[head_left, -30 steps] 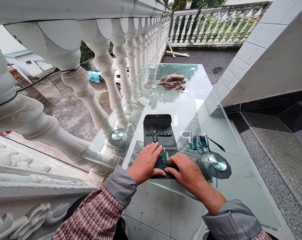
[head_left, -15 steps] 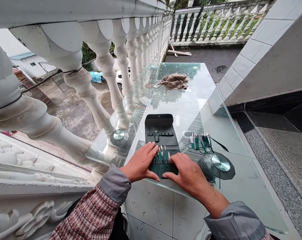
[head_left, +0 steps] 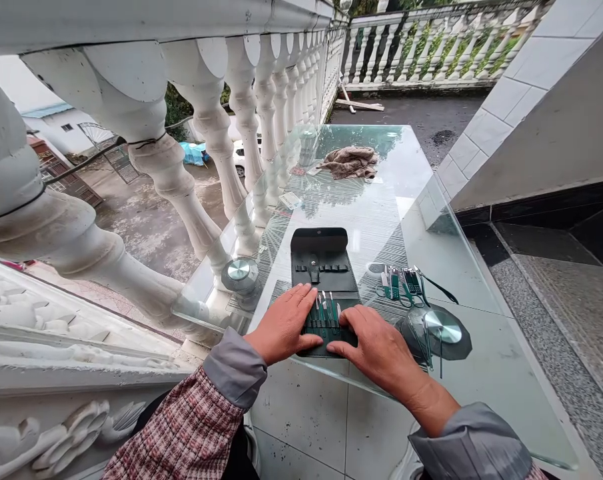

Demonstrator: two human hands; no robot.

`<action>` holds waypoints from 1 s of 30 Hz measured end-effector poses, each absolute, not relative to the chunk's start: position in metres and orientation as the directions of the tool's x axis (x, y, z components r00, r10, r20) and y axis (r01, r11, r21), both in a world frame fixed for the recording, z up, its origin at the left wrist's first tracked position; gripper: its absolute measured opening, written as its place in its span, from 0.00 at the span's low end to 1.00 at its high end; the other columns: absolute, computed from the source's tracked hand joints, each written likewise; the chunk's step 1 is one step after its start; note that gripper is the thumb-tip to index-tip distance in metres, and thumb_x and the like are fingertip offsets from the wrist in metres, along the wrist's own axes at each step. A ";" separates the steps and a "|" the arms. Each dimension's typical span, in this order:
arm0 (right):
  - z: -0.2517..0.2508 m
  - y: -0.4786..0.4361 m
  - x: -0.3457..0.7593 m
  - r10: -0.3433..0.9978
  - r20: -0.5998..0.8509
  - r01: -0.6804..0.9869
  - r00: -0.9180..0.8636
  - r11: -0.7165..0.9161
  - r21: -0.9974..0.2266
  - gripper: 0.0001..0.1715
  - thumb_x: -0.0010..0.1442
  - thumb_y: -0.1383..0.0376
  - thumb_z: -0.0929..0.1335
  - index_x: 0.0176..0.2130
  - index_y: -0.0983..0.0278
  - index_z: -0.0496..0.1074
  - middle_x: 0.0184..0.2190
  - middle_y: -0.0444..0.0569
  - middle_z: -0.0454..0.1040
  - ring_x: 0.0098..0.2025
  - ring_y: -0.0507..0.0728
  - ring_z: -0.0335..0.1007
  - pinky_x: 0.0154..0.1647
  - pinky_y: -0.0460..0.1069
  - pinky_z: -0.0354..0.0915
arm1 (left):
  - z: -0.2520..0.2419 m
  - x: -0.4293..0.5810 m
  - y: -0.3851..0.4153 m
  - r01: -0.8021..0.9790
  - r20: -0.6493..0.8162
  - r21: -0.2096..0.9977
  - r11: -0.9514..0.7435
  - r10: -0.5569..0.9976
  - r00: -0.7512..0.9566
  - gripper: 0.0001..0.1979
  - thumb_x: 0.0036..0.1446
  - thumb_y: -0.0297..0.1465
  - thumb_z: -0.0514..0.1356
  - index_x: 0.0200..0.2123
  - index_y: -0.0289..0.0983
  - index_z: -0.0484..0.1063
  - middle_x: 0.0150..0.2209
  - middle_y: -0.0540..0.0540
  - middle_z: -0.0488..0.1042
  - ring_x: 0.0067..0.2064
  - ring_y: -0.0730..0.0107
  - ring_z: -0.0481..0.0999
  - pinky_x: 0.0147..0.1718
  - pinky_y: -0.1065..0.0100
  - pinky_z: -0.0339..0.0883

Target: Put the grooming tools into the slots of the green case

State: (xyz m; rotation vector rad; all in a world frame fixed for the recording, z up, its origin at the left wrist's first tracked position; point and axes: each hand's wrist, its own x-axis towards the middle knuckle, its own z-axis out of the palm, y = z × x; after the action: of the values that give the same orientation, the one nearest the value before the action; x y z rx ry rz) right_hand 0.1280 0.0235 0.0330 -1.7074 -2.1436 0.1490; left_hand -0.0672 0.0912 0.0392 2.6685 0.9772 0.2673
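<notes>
The case, black, lies unfolded at the centre of the frame on the glass bench, its flap toward the top. A row of slim tools with green handles sits in the loops of its lower half.

The left hand rests over the case's lower left side, thumb apart from the fingers and lying across the lower panel. The right hand is at its lower right side, fingers curled, thumb stretched apart from them toward the left thumb; how hard either presses cannot be told.

Right of centre lie clippers and scissors, near the case. Just below them, thin rods lie over a shiny disc. A crumpled brown cloth lies at upper centre.
</notes>
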 end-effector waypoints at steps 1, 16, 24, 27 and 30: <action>0.032 0.024 0.127 0.957 0.239 0.918 -0.164 0.236 -0.317 0.14 0.52 0.56 0.69 0.32 0.60 0.62 0.29 0.45 0.68 0.33 0.56 0.64 0.30 0.49 0.56 | 0.039 -0.066 0.091 0.616 0.078 0.317 -0.722 0.667 0.741 0.43 0.49 0.40 0.65 0.62 0.34 0.47 0.62 0.32 0.52 0.64 0.52 0.52 0.60 0.53 0.52; 0.031 0.027 0.131 0.965 0.219 0.889 -0.147 0.226 -0.397 0.09 0.54 0.60 0.68 0.31 0.60 0.63 0.29 0.44 0.68 0.33 0.54 0.63 0.30 0.48 0.57 | 0.035 -0.058 0.091 0.657 0.138 0.271 -0.703 0.704 0.697 0.43 0.48 0.47 0.64 0.60 0.35 0.50 0.59 0.33 0.59 0.61 0.53 0.59 0.57 0.54 0.56; 0.036 0.030 0.138 0.975 0.127 0.836 -0.181 0.220 -0.502 0.10 0.52 0.61 0.69 0.33 0.60 0.64 0.29 0.43 0.68 0.33 0.54 0.64 0.31 0.48 0.59 | 0.041 -0.055 0.092 0.675 0.112 0.254 -0.693 0.714 0.691 0.45 0.43 0.47 0.67 0.59 0.33 0.53 0.59 0.33 0.60 0.60 0.52 0.60 0.57 0.55 0.57; 0.036 0.029 0.144 0.971 0.087 0.808 -0.223 0.233 -0.541 0.12 0.49 0.63 0.70 0.34 0.60 0.64 0.31 0.43 0.68 0.34 0.54 0.64 0.32 0.48 0.60 | 0.043 -0.054 0.091 0.680 0.098 0.254 -0.688 0.718 0.690 0.50 0.38 0.50 0.68 0.59 0.32 0.53 0.60 0.32 0.57 0.61 0.49 0.58 0.58 0.54 0.55; 0.034 0.030 0.143 0.978 0.117 0.820 -0.175 0.210 -0.532 0.08 0.52 0.64 0.68 0.32 0.60 0.64 0.30 0.43 0.68 0.34 0.54 0.64 0.32 0.48 0.60 | 0.043 -0.050 0.089 0.704 0.090 0.227 -0.673 0.735 0.673 0.47 0.41 0.48 0.67 0.58 0.31 0.54 0.60 0.32 0.57 0.61 0.50 0.58 0.58 0.55 0.55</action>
State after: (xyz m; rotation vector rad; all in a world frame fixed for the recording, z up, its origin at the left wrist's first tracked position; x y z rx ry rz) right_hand 0.1426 0.0304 0.0338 -1.6654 -2.0601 0.4903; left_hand -0.0504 0.0888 0.0426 2.7118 1.1770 0.2594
